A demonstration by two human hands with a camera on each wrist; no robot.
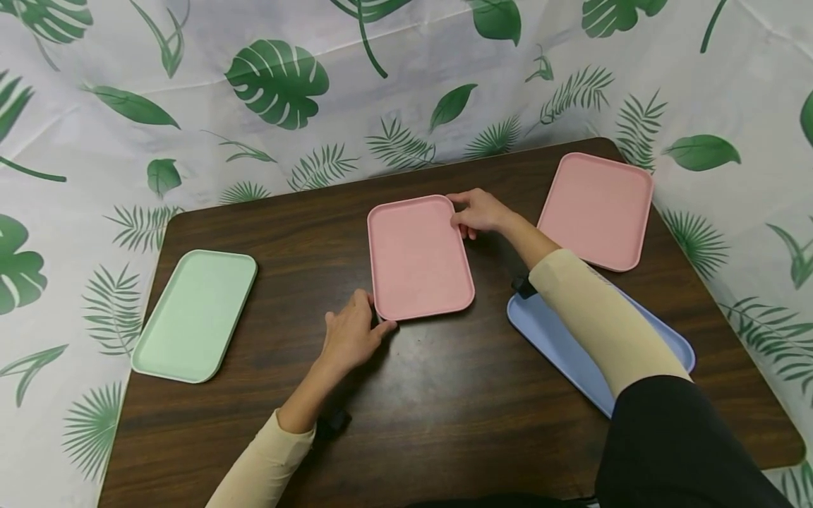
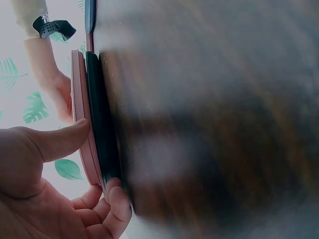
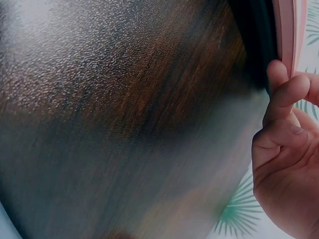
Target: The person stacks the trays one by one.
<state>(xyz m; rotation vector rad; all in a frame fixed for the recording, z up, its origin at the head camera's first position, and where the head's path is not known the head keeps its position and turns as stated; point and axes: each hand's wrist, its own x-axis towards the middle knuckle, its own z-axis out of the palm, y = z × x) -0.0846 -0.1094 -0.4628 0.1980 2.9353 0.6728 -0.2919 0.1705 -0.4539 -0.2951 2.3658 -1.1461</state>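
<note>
A pink tray (image 1: 420, 257) lies on the dark wood table between my hands. At its near left corner my left hand (image 1: 352, 331) grips the rim, thumb along the near edge and fingers at the left side. Diagonally across, my right hand (image 1: 483, 212) holds the far right corner with bent fingers. In the left wrist view, the thumb presses the side of the pink tray (image 2: 83, 107), and a dark band shows between tray and table. The right wrist view catches fingertips right at the pink rim (image 3: 287, 37).
A green tray (image 1: 197, 317) lies at the left. Another pink tray (image 1: 597, 212) sits at the far right, with a blue tray (image 1: 565, 353) nearer, partly hidden under my right sleeve (image 1: 603, 317). A leaf-patterned cloth (image 1: 381, 106) hangs behind the table (image 1: 444, 423).
</note>
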